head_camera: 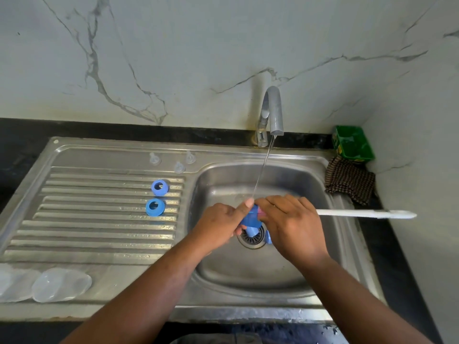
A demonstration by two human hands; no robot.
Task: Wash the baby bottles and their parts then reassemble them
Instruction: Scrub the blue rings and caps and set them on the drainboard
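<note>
The left hand [221, 219] and right hand [290, 217] meet over the steel sink basin [218, 180], under a thin stream of water [263, 167] from the tap [274, 108]. The left grip pinches a blue bottle part [250, 218], thumb on top. It may be a collar or a small bottle, as fingers hide most of it. The right grip is curled round a brush; its white handle [360, 213] juts toward three o'clock across the basin's rim, and its head is hidden at the blue part.

At six o'clock of the hands, more blue pieces [268, 237] lie by the drain strainer [248, 242]. On the ribbed drainboard [99, 219], at nine o'clock, sit two blue collars [159, 187], the nearer one [155, 207] just in front, openings up. At eleven o'clock three clear teats [179, 167] stand near the basin's corner. Clear domed covers [62, 284] lie at seven o'clock by the front edge. At two o'clock, a green tub [352, 144] and a checked cloth [350, 180] rest on the dark surface [24, 135].
</note>
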